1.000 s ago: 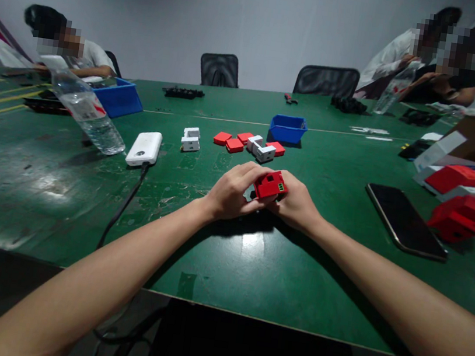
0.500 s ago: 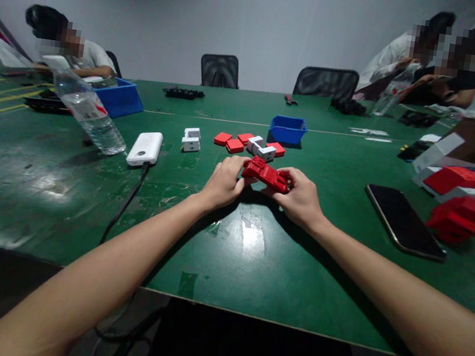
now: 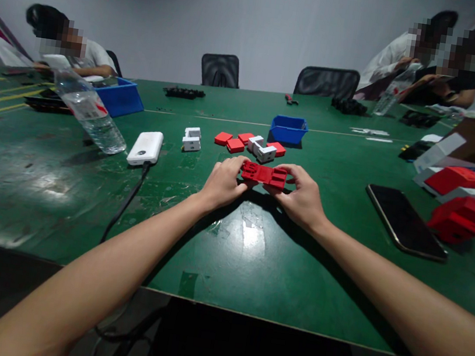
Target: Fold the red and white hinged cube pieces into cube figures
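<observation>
A red plastic part (image 3: 263, 174) with moulded slots and recesses is held level just above the green table (image 3: 227, 253). My left hand (image 3: 225, 182) is closed on its left end, thumb below and fingers on top. On the right end, my right hand (image 3: 299, 195) grips it between thumb and fingers. Just beyond my hands lie several flat red pieces (image 3: 235, 145) and a white notched block (image 3: 266, 154). A second white block (image 3: 191, 140) stands apart to the left.
A blue bin (image 3: 288, 130) stands behind the pieces. To the left are a white power bank (image 3: 145, 149) with a black cable and a tilted water bottle (image 3: 91, 113). A phone (image 3: 406, 221) and red-and-white parts (image 3: 464, 219) lie at right. Other people sit across the table.
The red part has turned from a slant, right end low, to nearly level, and its slotted face shows more. My right hand has shifted slightly; both hands keep their hold.
</observation>
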